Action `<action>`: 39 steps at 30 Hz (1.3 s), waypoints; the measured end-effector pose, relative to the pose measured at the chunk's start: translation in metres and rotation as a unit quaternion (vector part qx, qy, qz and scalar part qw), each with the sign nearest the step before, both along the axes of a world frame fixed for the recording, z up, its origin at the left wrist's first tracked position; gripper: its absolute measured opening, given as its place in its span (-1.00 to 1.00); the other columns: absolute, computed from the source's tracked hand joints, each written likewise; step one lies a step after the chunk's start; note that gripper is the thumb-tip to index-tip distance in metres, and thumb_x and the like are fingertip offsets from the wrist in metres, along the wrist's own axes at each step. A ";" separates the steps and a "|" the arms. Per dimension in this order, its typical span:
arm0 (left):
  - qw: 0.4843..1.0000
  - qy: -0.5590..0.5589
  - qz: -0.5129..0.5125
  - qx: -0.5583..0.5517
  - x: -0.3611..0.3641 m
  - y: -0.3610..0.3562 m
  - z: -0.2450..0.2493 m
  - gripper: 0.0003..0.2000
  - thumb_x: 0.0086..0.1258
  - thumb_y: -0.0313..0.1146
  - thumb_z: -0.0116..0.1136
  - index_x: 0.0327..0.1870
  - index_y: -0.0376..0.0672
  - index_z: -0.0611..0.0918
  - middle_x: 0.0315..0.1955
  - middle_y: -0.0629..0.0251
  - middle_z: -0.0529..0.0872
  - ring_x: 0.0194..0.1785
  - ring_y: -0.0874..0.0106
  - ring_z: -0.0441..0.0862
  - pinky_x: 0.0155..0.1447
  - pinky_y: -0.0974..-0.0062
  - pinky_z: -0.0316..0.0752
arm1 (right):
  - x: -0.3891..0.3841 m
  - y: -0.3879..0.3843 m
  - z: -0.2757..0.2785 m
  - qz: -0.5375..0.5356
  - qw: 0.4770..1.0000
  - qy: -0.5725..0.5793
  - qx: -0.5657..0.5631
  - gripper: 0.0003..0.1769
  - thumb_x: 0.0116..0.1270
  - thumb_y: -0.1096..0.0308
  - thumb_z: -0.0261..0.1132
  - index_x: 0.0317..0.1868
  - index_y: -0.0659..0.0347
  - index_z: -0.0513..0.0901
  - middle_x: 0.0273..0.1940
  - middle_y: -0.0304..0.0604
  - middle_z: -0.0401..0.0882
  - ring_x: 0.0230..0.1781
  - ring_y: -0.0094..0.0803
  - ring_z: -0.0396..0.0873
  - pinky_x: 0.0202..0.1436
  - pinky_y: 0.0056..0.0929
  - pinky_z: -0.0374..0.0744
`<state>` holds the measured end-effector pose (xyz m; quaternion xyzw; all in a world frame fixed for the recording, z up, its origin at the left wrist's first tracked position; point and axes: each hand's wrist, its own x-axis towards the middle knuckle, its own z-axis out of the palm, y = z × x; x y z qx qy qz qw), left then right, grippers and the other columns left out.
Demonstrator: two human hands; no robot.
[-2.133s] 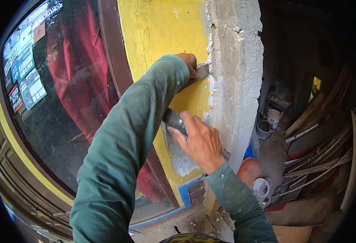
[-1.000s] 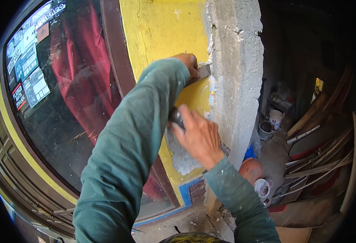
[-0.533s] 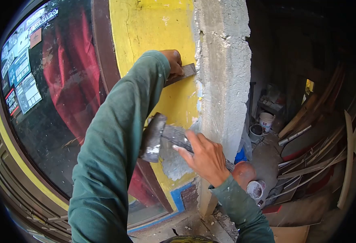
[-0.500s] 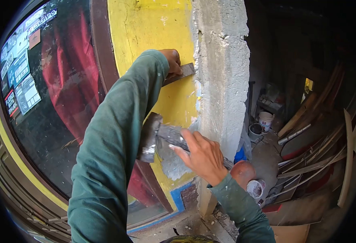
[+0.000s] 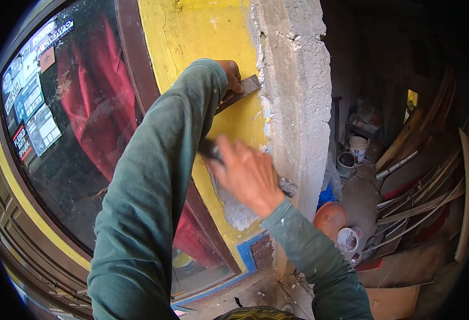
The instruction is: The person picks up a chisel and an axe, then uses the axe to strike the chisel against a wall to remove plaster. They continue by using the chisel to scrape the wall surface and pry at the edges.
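My left hand (image 5: 231, 77) is closed around a flat metal chisel (image 5: 250, 84), held aslant against the yellow wall (image 5: 202, 32). The chisel's broad end meets the broken plaster edge beside the grey concrete column (image 5: 293, 101). Below it, my right hand (image 5: 247, 173), smeared by motion, grips a heavy hammer by its dark handle (image 5: 287, 186). The hammer's head is mostly hidden behind my left forearm. Under my right hand, a patch of bare grey plaster (image 5: 239, 213) shows where the yellow paint is gone.
A glass window (image 5: 85, 160) with a red curtain and stickers stands at the left. On the right floor lie an orange basin (image 5: 330, 220), a white bucket (image 5: 358, 148), a stained pail (image 5: 347, 240) and several wood strips (image 5: 463, 197). Rubble lies at the column's foot.
My right hand and the hammer have risen and moved slightly left, with the hammer head passing behind my left forearm. My left hand still holds the chisel at the plaster edge. The view has shifted slightly.
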<state>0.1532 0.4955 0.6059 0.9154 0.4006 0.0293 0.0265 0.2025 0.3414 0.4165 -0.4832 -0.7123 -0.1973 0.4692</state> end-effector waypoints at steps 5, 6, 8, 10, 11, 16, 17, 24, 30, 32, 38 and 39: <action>0.999 -0.012 -0.038 0.025 -0.002 0.002 -0.002 -0.79 0.34 -0.30 0.20 -0.40 -0.28 0.67 -0.63 0.27 0.65 -0.51 0.46 0.59 -0.36 0.40 0.47 | 0.001 -0.007 -0.001 -0.031 0.999 0.025 -0.003 -0.62 0.28 0.13 0.33 -0.06 0.20 0.48 -0.44 0.07 0.54 -0.47 0.02 0.63 -0.47 -0.08 0.54; 0.999 -0.004 -0.032 0.037 -0.001 0.001 0.001 -0.79 0.33 -0.29 0.20 -0.40 -0.28 0.67 -0.61 0.27 0.66 -0.51 0.46 0.59 -0.36 0.40 0.46 | 0.000 -0.008 -0.004 0.000 1.000 -0.003 0.023 -0.62 0.28 0.13 0.33 -0.05 0.20 0.48 -0.44 0.07 0.54 -0.47 0.03 0.63 -0.47 -0.09 0.54; 0.999 0.008 -0.026 0.044 0.001 0.000 0.000 -0.79 0.32 -0.29 0.21 -0.40 -0.28 0.68 -0.60 0.27 0.67 -0.51 0.45 0.59 -0.36 0.40 0.46 | 0.003 -0.008 -0.006 0.028 0.998 -0.044 0.041 -0.60 0.27 0.11 0.34 -0.05 0.20 0.48 -0.43 0.08 0.55 -0.47 0.07 0.62 -0.45 -0.07 0.54; 0.999 -0.013 -0.014 0.050 -0.001 0.001 -0.003 -0.77 0.30 -0.26 0.22 -0.40 -0.28 0.69 -0.59 0.27 0.68 -0.50 0.44 0.60 -0.36 0.40 0.46 | 0.013 0.005 0.006 -0.014 1.000 -0.019 0.017 -0.60 0.26 0.10 0.34 -0.07 0.20 0.48 -0.42 0.11 0.55 -0.45 0.08 0.63 -0.44 -0.06 0.55; 0.999 -0.014 -0.014 0.050 -0.001 0.004 -0.006 -0.77 0.30 -0.26 0.22 -0.40 -0.28 0.69 -0.59 0.27 0.68 -0.50 0.44 0.60 -0.36 0.40 0.46 | 0.015 0.009 0.010 -0.055 0.998 0.005 -0.005 -0.60 0.25 0.09 0.35 -0.09 0.19 0.48 -0.42 0.13 0.55 -0.43 0.08 0.64 -0.43 -0.05 0.56; 0.992 -0.034 -0.020 0.123 -0.003 -0.001 -0.002 -0.74 0.28 -0.21 0.23 -0.39 -0.28 0.70 -0.59 0.25 0.68 -0.48 0.42 0.62 -0.33 0.38 0.47 | -0.007 0.003 -0.003 0.025 0.999 -0.015 0.015 -0.62 0.29 0.08 0.31 -0.14 0.21 0.45 -0.43 0.16 0.57 -0.48 0.14 0.62 -0.45 0.01 0.55; 0.992 -0.026 -0.030 0.117 -0.003 0.000 -0.006 -0.74 0.27 -0.21 0.24 -0.40 -0.28 0.70 -0.59 0.24 0.68 -0.48 0.41 0.62 -0.33 0.38 0.47 | -0.004 0.004 -0.003 0.026 1.000 -0.014 0.011 -0.62 0.29 0.08 0.31 -0.14 0.21 0.45 -0.43 0.16 0.57 -0.48 0.14 0.62 -0.45 0.01 0.55; 0.989 -0.049 -0.004 0.136 -0.001 0.004 -0.007 -0.74 0.26 -0.22 0.25 -0.44 -0.28 0.70 -0.60 0.23 0.68 -0.48 0.41 0.62 -0.34 0.37 0.46 | -0.008 0.003 -0.002 0.014 1.000 0.008 0.007 -0.60 0.31 0.07 0.29 -0.05 0.21 0.49 -0.42 0.16 0.56 -0.47 0.10 0.63 -0.47 -0.05 0.55; 0.988 -0.075 -0.004 0.136 -0.003 0.007 -0.011 -0.75 0.24 -0.23 0.27 -0.42 -0.28 0.71 -0.60 0.23 0.68 -0.49 0.39 0.62 -0.34 0.36 0.45 | -0.006 -0.011 -0.025 0.022 0.999 -0.028 -0.016 -0.49 0.30 0.02 0.32 0.01 0.29 0.51 -0.39 0.07 0.57 -0.49 0.05 0.63 -0.46 -0.10 0.58; 0.989 -0.040 -0.051 0.132 -0.007 0.004 -0.004 -0.75 0.23 -0.23 0.27 -0.39 -0.28 0.72 -0.60 0.23 0.68 -0.48 0.39 0.62 -0.34 0.35 0.45 | -0.001 -0.013 -0.025 0.018 0.999 -0.026 -0.009 -0.49 0.30 0.03 0.32 0.01 0.29 0.50 -0.39 0.06 0.56 -0.50 0.04 0.63 -0.46 -0.10 0.58; 0.983 -0.049 -0.008 0.175 -0.007 0.000 -0.004 -0.74 0.21 -0.21 0.30 -0.36 -0.28 0.72 -0.59 0.20 0.68 -0.45 0.37 0.63 -0.31 0.34 0.47 | 0.018 -0.021 -0.040 0.026 0.999 -0.031 -0.036 -0.55 0.33 0.05 0.29 0.00 0.23 0.44 -0.43 0.10 0.55 -0.49 0.04 0.64 -0.48 -0.11 0.58; 0.980 -0.057 -0.013 0.192 -0.008 -0.001 -0.006 -0.74 0.20 -0.20 0.30 -0.36 -0.27 0.72 -0.58 0.20 0.68 -0.44 0.37 0.63 -0.30 0.33 0.47 | 0.026 -0.023 -0.050 0.037 0.998 0.002 -0.052 -0.56 0.33 0.06 0.29 -0.01 0.23 0.45 -0.40 0.11 0.58 -0.46 0.07 0.64 -0.45 -0.10 0.58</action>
